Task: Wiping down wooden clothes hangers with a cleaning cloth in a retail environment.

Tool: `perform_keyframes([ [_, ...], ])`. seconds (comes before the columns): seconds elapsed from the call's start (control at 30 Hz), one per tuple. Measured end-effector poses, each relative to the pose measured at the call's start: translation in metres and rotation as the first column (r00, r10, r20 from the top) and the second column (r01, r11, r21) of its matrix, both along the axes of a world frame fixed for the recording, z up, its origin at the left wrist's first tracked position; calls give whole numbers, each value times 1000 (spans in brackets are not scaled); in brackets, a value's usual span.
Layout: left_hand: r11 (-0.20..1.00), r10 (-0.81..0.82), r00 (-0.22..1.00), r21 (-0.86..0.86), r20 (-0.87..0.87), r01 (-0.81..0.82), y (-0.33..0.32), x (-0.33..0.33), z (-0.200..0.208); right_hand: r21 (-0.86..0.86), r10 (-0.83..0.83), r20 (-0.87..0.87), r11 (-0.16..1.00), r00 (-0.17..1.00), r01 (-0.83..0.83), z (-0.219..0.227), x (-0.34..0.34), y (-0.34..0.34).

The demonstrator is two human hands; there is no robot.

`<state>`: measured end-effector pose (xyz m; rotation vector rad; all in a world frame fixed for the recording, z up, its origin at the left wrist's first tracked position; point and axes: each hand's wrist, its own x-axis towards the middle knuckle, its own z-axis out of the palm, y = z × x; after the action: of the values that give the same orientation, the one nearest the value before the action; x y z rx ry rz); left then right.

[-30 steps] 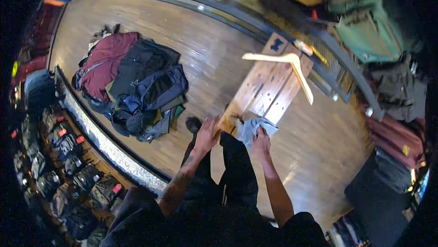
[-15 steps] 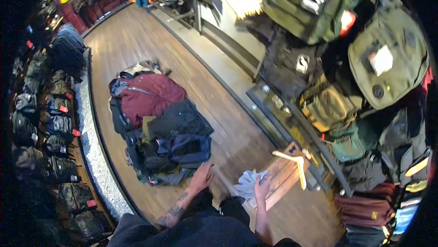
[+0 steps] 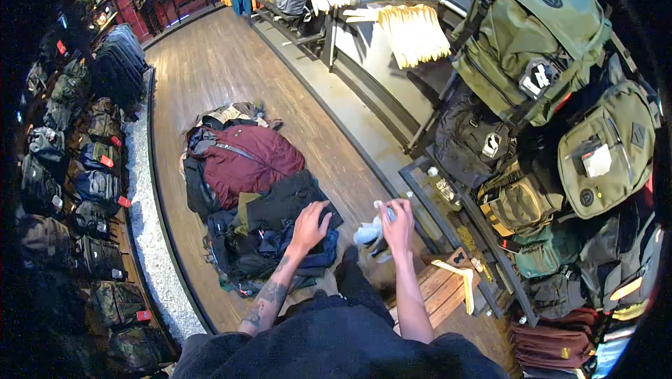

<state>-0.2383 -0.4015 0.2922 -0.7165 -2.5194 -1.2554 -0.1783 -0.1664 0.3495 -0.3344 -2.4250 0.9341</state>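
Pinched in the fingers of my right hand is a crumpled light grey cloth, hanging above the floor just right of the clothes pile. My left hand hovers over the near right part of that pile, its fingers apart and nothing in them. On the pile, a maroon jacket lies toward the far side. Nearer to me are a black garment and a dark blue one, partly hidden by my left hand and arm. Whether my left fingers touch the cloth beneath cannot be made out.
A wooden box with a pale hanger on it stands by my right forearm. Beyond runs a dark metal shelf frame, below green backpacks. Bags line the left wall behind a white pebble strip.
My right hand has risen forward from beside the wooden box, carrying the grey cloth. My left hand has moved forward over the pile. The whole view has shifted slightly.
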Motion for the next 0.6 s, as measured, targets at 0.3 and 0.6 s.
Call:
perform_keyframes([
  [0.3,993,89,992,-63,-91,-95,36,-145,23,135,-68,-24,988,997,71,55,-202,78],
  [0.6,979,201,978,-26,-58,-203,75,-271,46,364,-205,57,916,977,171,92,-422,164],
])
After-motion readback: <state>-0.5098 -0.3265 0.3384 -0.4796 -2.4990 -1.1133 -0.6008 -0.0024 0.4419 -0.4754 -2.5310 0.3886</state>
